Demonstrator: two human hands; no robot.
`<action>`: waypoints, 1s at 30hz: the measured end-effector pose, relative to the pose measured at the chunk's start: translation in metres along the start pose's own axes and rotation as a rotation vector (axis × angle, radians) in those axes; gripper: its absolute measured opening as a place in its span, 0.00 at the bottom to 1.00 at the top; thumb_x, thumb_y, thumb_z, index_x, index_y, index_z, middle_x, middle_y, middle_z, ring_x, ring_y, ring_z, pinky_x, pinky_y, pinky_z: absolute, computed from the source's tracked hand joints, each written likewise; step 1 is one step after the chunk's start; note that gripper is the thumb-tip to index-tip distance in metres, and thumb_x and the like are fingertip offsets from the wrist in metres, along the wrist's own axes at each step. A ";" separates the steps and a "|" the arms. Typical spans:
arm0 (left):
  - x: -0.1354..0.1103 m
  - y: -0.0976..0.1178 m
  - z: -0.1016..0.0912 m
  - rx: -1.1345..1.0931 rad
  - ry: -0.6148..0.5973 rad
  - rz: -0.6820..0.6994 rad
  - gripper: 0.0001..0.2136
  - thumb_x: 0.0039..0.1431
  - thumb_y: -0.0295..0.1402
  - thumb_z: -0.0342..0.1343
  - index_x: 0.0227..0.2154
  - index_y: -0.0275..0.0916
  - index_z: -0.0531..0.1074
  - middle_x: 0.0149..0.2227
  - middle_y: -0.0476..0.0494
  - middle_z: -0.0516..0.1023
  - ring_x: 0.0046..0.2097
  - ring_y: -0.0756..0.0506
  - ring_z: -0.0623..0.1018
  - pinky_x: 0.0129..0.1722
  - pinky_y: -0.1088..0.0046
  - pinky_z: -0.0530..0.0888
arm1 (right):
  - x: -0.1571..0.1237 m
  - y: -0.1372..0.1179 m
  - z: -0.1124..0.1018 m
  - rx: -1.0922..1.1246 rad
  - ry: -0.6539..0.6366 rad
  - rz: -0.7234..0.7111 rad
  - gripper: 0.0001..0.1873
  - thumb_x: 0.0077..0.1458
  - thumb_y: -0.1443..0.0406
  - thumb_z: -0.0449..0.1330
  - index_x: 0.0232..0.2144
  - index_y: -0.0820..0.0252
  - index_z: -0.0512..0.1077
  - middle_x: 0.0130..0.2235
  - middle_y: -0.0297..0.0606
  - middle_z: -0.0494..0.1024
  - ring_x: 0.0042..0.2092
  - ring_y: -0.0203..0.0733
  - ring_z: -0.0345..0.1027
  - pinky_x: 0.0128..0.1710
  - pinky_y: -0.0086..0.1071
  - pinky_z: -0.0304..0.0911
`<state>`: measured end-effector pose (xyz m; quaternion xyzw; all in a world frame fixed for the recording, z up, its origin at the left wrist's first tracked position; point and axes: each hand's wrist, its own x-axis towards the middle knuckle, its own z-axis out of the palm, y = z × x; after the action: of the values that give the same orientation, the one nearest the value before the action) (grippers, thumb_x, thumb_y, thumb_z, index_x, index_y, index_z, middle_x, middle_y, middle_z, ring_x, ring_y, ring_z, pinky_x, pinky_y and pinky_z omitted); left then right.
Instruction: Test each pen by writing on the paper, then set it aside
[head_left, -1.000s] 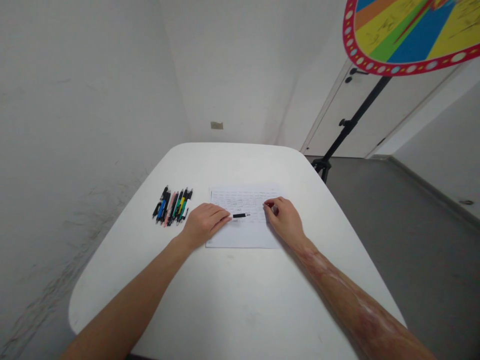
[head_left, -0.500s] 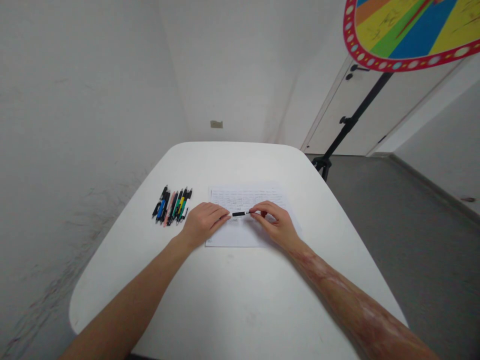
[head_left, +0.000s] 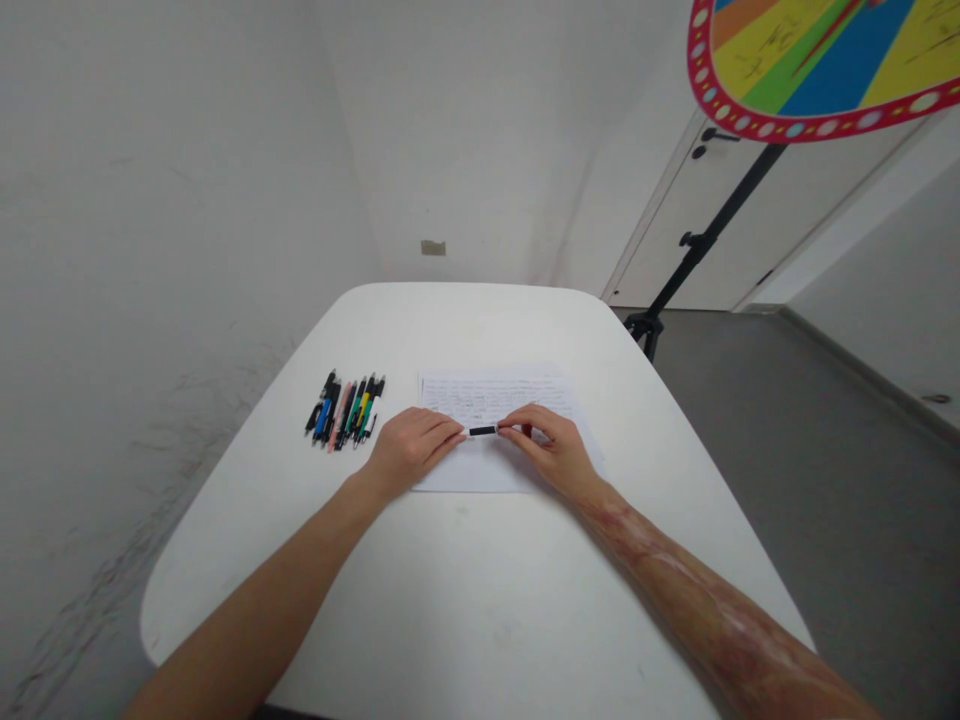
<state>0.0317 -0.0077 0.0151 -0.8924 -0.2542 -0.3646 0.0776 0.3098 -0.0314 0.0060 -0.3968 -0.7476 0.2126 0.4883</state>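
A sheet of paper (head_left: 487, 395) with handwritten lines lies on the white table (head_left: 465, 560). A short black pen (head_left: 482, 431) rests across it. My left hand (head_left: 409, 450) lies flat on the paper's left edge, fingers stretched out, fingertips at the pen's left end. My right hand (head_left: 551, 450) has its fingers pinched on the pen's right end. A row of several pens (head_left: 345, 410) in black, blue, pink, green and yellow lies to the left of the paper.
White walls close in on the left and behind the table. A colourful prize wheel (head_left: 825, 60) on a black stand (head_left: 697, 250) rises at the right, over grey floor (head_left: 825, 480), in front of a door.
My right hand moved left from the paper's right side to the black pen and closed its fingers on the pen's right end. The left hand stayed put.
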 end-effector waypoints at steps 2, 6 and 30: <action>0.001 0.001 0.000 0.001 0.008 0.002 0.05 0.77 0.34 0.60 0.46 0.41 0.80 0.42 0.44 0.88 0.42 0.44 0.85 0.45 0.64 0.78 | 0.000 0.001 0.000 -0.017 -0.004 0.012 0.05 0.70 0.59 0.68 0.40 0.52 0.82 0.37 0.37 0.84 0.35 0.43 0.74 0.36 0.37 0.68; 0.002 0.003 0.000 0.003 -0.016 -0.005 0.07 0.78 0.35 0.59 0.46 0.41 0.80 0.42 0.44 0.88 0.42 0.44 0.86 0.44 0.64 0.78 | 0.000 0.000 0.000 -0.066 -0.058 0.073 0.11 0.72 0.59 0.64 0.35 0.54 0.76 0.33 0.35 0.79 0.34 0.42 0.71 0.35 0.35 0.65; 0.002 0.004 0.002 -0.144 -0.027 -0.065 0.06 0.78 0.35 0.58 0.45 0.40 0.77 0.41 0.44 0.87 0.43 0.44 0.84 0.46 0.64 0.78 | -0.002 0.004 0.002 -0.090 -0.051 -0.045 0.10 0.72 0.57 0.66 0.38 0.53 0.78 0.34 0.37 0.80 0.34 0.43 0.71 0.37 0.38 0.65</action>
<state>0.0364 -0.0099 0.0156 -0.8919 -0.2571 -0.3721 -0.0022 0.3100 -0.0305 0.0019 -0.3959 -0.7773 0.1778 0.4555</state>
